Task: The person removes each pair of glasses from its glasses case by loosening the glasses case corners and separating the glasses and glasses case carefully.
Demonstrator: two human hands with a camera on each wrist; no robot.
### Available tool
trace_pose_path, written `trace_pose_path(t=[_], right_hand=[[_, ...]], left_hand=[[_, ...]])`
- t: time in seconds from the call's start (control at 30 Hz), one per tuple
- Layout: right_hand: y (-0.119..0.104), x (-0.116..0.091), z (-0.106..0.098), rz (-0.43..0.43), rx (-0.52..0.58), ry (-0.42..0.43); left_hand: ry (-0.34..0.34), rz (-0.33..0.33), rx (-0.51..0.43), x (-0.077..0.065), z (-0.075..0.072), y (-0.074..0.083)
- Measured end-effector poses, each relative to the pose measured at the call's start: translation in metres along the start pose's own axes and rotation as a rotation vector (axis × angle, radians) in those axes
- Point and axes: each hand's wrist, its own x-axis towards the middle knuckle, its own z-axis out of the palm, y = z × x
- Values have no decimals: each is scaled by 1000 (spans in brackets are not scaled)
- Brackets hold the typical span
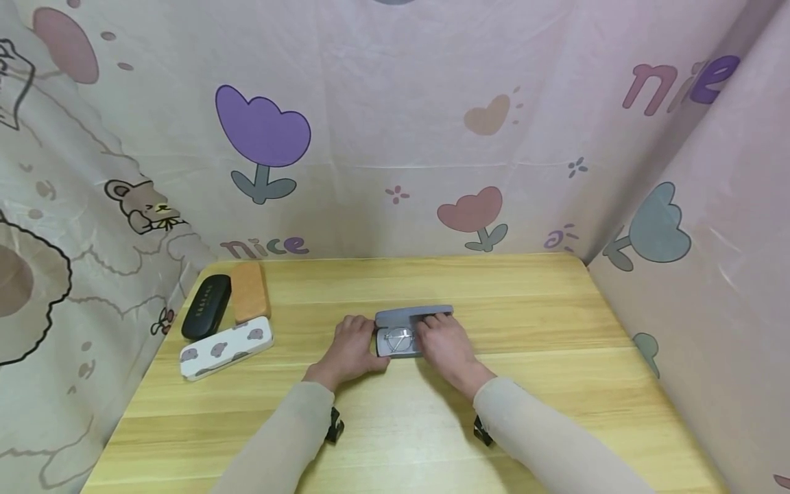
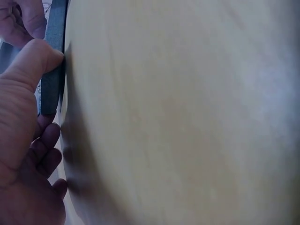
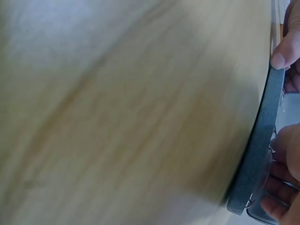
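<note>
A grey glasses case (image 1: 404,316) lies on the table with its lid raised at the back. Inside it, a pair of thin-framed eyeglasses (image 1: 400,339) shows one round lens; the other side is covered in the head view. My left hand (image 1: 352,348) grips the case's left end, its thumb (image 2: 52,57) on the front edge. Over the right half of the case, my right hand (image 1: 446,345) has its curled fingers (image 3: 281,187) inside, holding the eyeglasses near a lens. The exact fingertip contact is partly hidden.
On the table's left side lie a black glasses case (image 1: 207,307), an orange-brown case (image 1: 249,291) and a white case (image 1: 226,348) with bear prints. A printed curtain (image 1: 370,137) hangs behind the wooden table (image 1: 543,412) and along both sides.
</note>
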Motion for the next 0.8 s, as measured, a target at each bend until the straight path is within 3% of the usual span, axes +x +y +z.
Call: trace_pose_path(t=[0.23,0.8], right_hand=[[1,0,2,-6,-1,-13],[1,1,6,13,59,3]], left_hand=[[11,-8,23,1,-2,2],[-33,-36,25,3,-4,3]])
